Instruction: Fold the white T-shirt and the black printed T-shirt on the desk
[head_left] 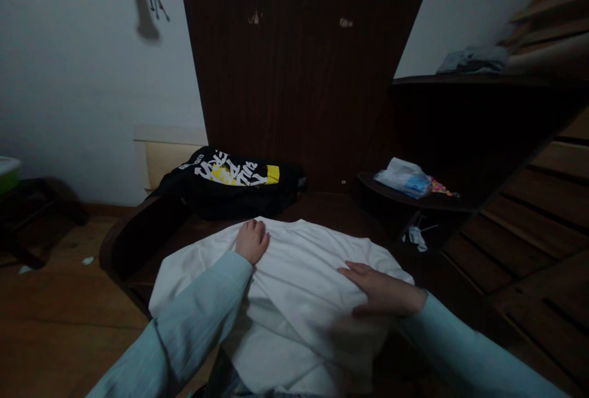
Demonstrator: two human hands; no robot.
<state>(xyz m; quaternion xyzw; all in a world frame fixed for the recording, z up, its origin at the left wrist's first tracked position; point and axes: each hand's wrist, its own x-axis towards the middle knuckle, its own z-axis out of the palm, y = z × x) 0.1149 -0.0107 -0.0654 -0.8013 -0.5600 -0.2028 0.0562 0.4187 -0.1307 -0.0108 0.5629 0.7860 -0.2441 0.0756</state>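
Observation:
A white shirt-like garment (304,263) lies spread and wrinkled over a dark wooden bench, its near part hanging down toward me. My left hand (252,241) rests on the garment near its far edge, back of the hand up and fingers slightly bent over the cloth. Farther right, my right hand (384,290) lies on the same cloth with fingers stretched to the left and thumb apart. Both forearms are in light blue-green sleeves. Behind the garment sits a black piece of clothing (239,195) with white and yellow lettering.
The dark bench (115,251) has a curved armrest at left and a tall dark panel (299,79) behind. On a corner shelf (460,203) at right lies a plastic package (405,178). Folded cloth (473,59) tops the upper shelf. A dark stool (32,220) stands at far left.

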